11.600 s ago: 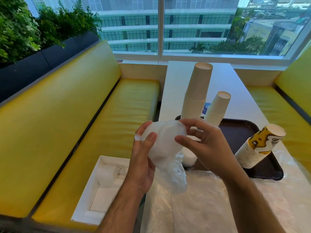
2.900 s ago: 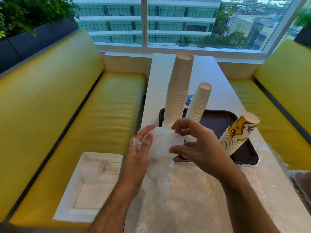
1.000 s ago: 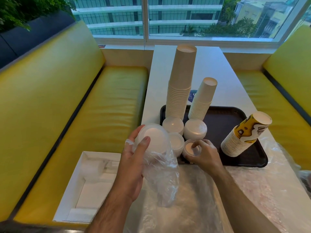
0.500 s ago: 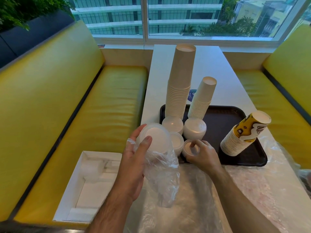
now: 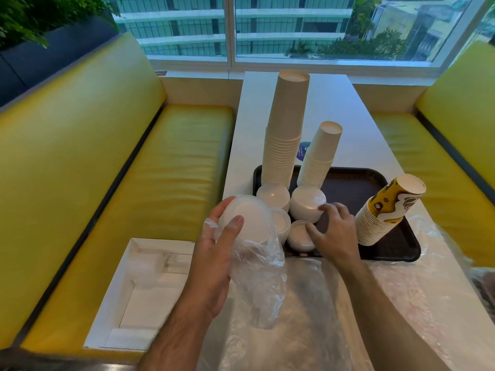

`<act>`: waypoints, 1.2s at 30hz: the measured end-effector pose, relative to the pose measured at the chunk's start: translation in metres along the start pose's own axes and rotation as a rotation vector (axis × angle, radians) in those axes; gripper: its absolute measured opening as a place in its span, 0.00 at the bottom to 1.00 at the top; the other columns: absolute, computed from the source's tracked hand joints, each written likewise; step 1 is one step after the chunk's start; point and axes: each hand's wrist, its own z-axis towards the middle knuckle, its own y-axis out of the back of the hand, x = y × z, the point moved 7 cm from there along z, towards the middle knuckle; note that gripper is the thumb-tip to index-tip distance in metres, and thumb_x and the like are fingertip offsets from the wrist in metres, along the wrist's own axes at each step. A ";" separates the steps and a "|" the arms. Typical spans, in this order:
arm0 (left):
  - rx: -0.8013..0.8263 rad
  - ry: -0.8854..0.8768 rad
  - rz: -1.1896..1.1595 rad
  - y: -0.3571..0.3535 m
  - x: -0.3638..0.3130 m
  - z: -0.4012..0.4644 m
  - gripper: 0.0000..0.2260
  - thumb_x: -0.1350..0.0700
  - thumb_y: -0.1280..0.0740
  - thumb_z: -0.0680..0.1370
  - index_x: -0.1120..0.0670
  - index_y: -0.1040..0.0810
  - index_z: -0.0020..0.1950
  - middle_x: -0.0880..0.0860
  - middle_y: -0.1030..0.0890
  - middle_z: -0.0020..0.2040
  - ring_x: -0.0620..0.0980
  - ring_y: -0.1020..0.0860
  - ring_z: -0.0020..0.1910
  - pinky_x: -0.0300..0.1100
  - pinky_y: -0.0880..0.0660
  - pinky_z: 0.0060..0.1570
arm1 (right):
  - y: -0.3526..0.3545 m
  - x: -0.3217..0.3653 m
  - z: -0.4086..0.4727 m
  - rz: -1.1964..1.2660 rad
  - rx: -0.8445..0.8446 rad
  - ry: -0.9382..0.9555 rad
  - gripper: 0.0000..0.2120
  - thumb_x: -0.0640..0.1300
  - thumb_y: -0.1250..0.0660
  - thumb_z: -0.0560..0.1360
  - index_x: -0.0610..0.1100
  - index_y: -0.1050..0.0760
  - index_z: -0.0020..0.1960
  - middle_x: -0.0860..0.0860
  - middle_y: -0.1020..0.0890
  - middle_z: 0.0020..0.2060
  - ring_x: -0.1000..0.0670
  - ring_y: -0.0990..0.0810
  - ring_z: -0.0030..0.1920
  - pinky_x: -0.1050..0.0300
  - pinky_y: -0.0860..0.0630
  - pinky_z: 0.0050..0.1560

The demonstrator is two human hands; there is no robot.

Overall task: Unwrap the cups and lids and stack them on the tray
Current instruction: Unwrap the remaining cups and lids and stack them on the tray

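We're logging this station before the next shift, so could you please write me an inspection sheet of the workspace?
Surface: white table, near end under clear plastic sheet.
Job's things: dark tray holds tall cup stack, short stack, leaning printed stack, lid piles.
Clutter: open white box on left bench.
Grippers: left hand grips bagged lids; right hand rests on a small lid pile.
Cables: nothing seen.
Surroundings: yellow benches, window, plants.

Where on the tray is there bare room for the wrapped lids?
Bare tray lies between the shorter plain cup stack and the leaning printed cup stack. The near-left corner is crowded with lid stacks, where the right hand hovers.
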 end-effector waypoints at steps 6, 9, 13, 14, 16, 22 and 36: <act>0.016 -0.016 0.008 -0.001 0.001 -0.002 0.20 0.47 0.28 0.70 0.37 0.20 0.61 0.54 0.18 0.63 0.59 0.18 0.61 0.66 0.22 0.58 | -0.019 0.005 0.018 -0.228 0.257 -0.005 0.35 0.58 0.32 0.78 0.53 0.42 0.81 0.53 0.44 0.80 0.43 0.43 0.77 0.38 0.39 0.74; 0.014 -0.022 0.010 0.001 0.000 -0.003 0.20 0.47 0.28 0.70 0.37 0.20 0.62 0.54 0.18 0.63 0.59 0.19 0.61 0.67 0.22 0.59 | -0.023 0.002 0.017 -0.219 0.263 -0.003 0.35 0.57 0.33 0.78 0.55 0.43 0.81 0.54 0.44 0.80 0.43 0.44 0.76 0.38 0.41 0.74; 0.015 -0.024 0.008 0.003 0.000 -0.005 0.20 0.47 0.27 0.70 0.37 0.20 0.62 0.54 0.18 0.63 0.59 0.19 0.61 0.66 0.21 0.58 | -0.015 0.005 0.015 -0.181 0.231 0.010 0.36 0.55 0.31 0.78 0.57 0.45 0.81 0.56 0.47 0.81 0.44 0.46 0.77 0.37 0.42 0.74; 0.017 -0.023 0.010 0.003 0.000 -0.005 0.20 0.47 0.27 0.70 0.37 0.20 0.62 0.54 0.18 0.63 0.58 0.19 0.61 0.66 0.21 0.58 | -0.009 0.009 0.015 -0.171 0.205 0.020 0.36 0.55 0.30 0.78 0.57 0.44 0.80 0.56 0.46 0.81 0.44 0.46 0.77 0.36 0.41 0.73; 0.025 -0.029 0.028 0.001 0.001 -0.005 0.19 0.48 0.24 0.72 0.35 0.20 0.61 0.53 0.18 0.63 0.58 0.19 0.61 0.66 0.22 0.58 | 0.005 0.023 0.012 -0.107 0.150 0.049 0.33 0.52 0.29 0.78 0.56 0.39 0.79 0.55 0.41 0.79 0.43 0.41 0.76 0.36 0.38 0.72; 0.035 -0.096 0.174 -0.006 0.001 -0.008 0.19 0.42 0.23 0.71 0.30 0.21 0.60 0.53 0.22 0.66 0.58 0.20 0.62 0.59 0.17 0.53 | 0.058 0.113 -0.028 0.432 0.260 0.288 0.18 0.43 0.30 0.78 0.58 0.24 0.66 0.61 0.22 0.60 0.61 0.21 0.55 0.62 0.20 0.54; 0.063 -0.212 0.357 -0.012 -0.015 -0.024 0.15 0.37 0.41 0.75 0.28 0.21 0.59 0.41 0.27 0.66 0.40 0.23 0.61 0.47 0.18 0.57 | 0.074 0.161 -0.077 0.393 0.345 0.489 0.26 0.47 0.22 0.68 0.63 0.26 0.62 0.72 0.32 0.59 0.62 0.24 0.57 0.73 0.24 0.54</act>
